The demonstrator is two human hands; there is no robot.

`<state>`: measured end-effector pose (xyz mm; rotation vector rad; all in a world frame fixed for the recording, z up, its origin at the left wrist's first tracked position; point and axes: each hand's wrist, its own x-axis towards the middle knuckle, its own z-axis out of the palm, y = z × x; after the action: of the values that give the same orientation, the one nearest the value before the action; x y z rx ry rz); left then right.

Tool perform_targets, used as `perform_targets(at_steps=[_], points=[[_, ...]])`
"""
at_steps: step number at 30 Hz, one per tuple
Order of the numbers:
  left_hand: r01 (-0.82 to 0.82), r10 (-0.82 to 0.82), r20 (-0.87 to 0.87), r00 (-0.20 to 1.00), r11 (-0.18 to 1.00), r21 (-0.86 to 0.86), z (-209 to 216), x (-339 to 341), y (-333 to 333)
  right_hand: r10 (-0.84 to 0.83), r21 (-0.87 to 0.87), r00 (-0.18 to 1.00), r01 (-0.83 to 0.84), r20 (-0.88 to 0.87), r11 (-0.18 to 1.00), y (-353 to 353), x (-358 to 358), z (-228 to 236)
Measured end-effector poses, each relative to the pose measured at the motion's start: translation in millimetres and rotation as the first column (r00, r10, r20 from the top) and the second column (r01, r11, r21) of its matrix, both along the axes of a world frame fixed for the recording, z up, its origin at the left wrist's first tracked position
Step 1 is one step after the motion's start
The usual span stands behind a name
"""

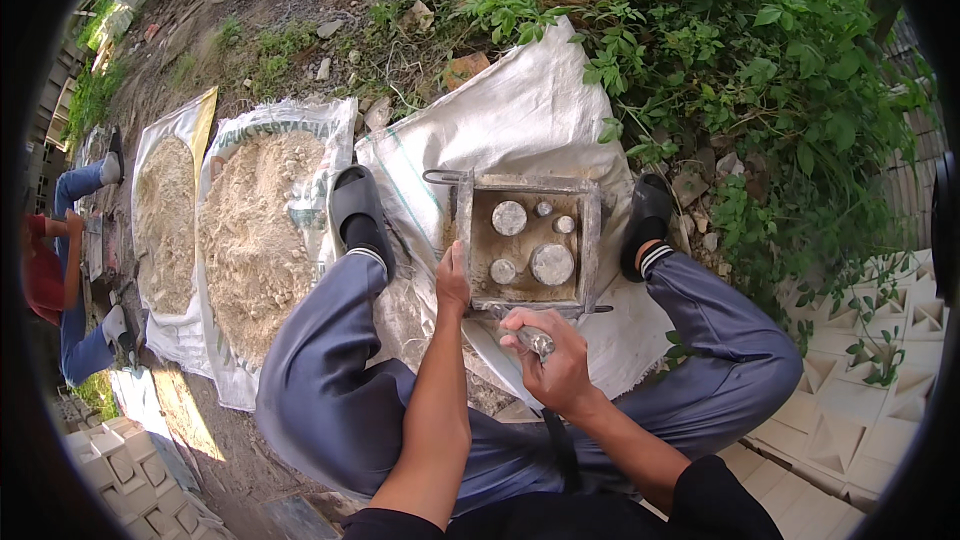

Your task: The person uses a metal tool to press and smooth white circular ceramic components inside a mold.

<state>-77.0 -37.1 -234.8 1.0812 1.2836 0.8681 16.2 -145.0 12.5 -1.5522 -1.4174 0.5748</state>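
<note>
A rectangular mould frame [591, 240] with dusty bars lies between my feet. Inside it stand several round, pale discs of different sizes, among them a large disc [552, 264] and another disc [509, 218], on a sandy bed. My left hand [453, 282] rests with straight fingers along the frame's left side, holding nothing. Just off the frame's near edge, my right hand [556, 360] is closed round a short grey tool with a rounded end [538, 342]; its kind is hidden by my fingers.
White woven sacking [500, 120] lies beneath the frame. Two opened sacks to the left bear a heap of pale powder [265, 230] and another powder heap [165, 220]. Leafy plants [720, 60] grow at the far right. Patterned pale blocks [850, 370] stand right; a person [75, 260] sits far left.
</note>
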Motion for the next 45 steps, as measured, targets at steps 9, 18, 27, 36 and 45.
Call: perform_targets(at_steps=[9,18,27,36,45], points=[[0.053,-0.052,-0.067,0.996,0.999,0.006,-3,-4,-4,-0.008,-0.102,0.998,0.001,-0.069,0.995,-26,9,-12],[0.042,-0.042,-0.156,0.987,0.999,-0.002,-10,-11,-2,0.169,-0.110,0.959,-0.198,-0.227,0.974,-32,8,-32],[0.055,-0.058,-0.138,0.989,0.998,-0.026,6,-3,0,0.045,0.034,0.966,-0.037,-0.255,0.999,-26,17,-29],[0.093,-0.100,-0.152,0.983,0.994,-0.052,4,-1,-6,0.013,0.044,0.972,-0.003,-0.236,0.999,-43,32,-32],[0.118,-0.133,-0.207,0.969,0.989,-0.085,13,-4,-1,-0.029,-0.077,0.987,0.016,-0.158,0.997,-43,49,-35]])
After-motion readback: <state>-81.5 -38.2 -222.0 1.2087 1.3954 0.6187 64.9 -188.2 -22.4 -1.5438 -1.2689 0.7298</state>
